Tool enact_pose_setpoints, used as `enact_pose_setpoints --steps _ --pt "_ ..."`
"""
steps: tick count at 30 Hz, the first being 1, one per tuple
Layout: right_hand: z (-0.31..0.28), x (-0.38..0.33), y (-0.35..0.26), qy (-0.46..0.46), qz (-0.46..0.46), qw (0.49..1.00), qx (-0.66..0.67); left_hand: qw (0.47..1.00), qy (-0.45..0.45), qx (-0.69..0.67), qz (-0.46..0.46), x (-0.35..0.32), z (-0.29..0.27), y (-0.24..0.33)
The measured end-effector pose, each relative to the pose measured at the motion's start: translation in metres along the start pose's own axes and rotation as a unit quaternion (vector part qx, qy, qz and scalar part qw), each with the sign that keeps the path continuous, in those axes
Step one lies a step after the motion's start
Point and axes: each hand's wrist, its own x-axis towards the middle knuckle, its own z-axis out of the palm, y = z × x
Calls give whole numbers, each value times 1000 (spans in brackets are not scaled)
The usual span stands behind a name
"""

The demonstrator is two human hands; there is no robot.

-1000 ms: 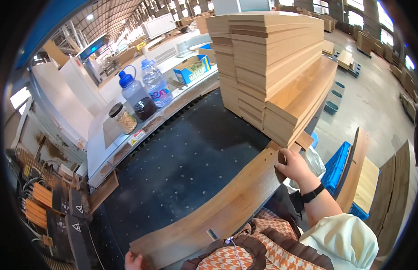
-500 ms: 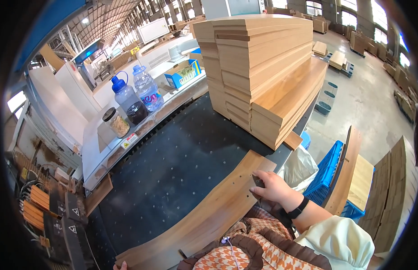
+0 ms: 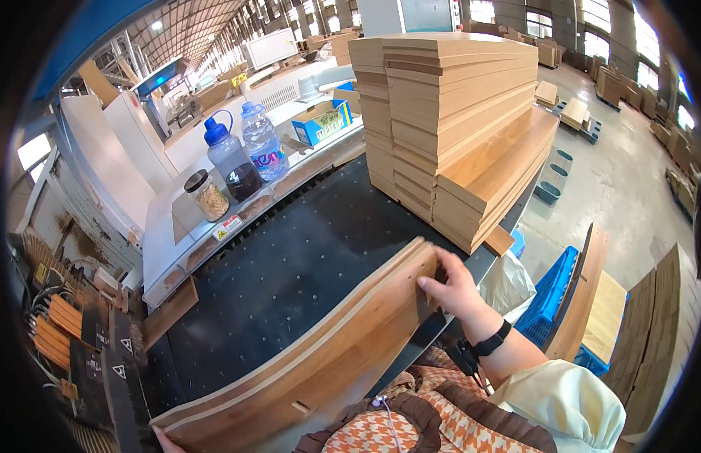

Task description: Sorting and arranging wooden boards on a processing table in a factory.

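Observation:
My right hand (image 3: 458,291) grips the right end of a long brown wood-grain board (image 3: 328,355), with its thumb on the near face and fingers over the end. At the lower left, only a small part of my left hand (image 3: 166,441) shows, closed at the board's other end. The board stands tilted on its long edge at the near side of a black dotted work surface (image 3: 282,264). Two pale long edges run along its top, so a second board seems to lie against it. A small slot and holes mark the near face.
A tall stack of boards (image 3: 411,128) stands at the far right of the surface. Bottles (image 3: 264,143) and a jar (image 3: 207,196) line the ledge beyond. Orange-and-black machine parts (image 3: 67,332) are at left. A blue crate (image 3: 550,294) with boards stands at right.
The board has gone from lying nearly flat to tilted up on edge, its pale edges now showing. My right hand has shifted up and round its end. The view has moved slightly.

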Motion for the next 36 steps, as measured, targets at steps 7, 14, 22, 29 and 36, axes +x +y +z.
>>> enact_pose_setpoints --steps 7,14,22,29,36 --pt "21 -9 51 -26 56 935 350 992 2 -120 35 9 22 -24" --pt "6 9 46 -119 10 926 357 984 22 -176 21 12 -10 -64" --pt "9 11 40 -142 -31 952 270 981 12 -191 36 8 -18 -67" --pt "-14 27 14 -132 -104 980 105 982 106 -119 100 -22 7 -50" --pt "29 15 -123 -378 -409 789 -259 975 80 -203 48 3 -15 -59"
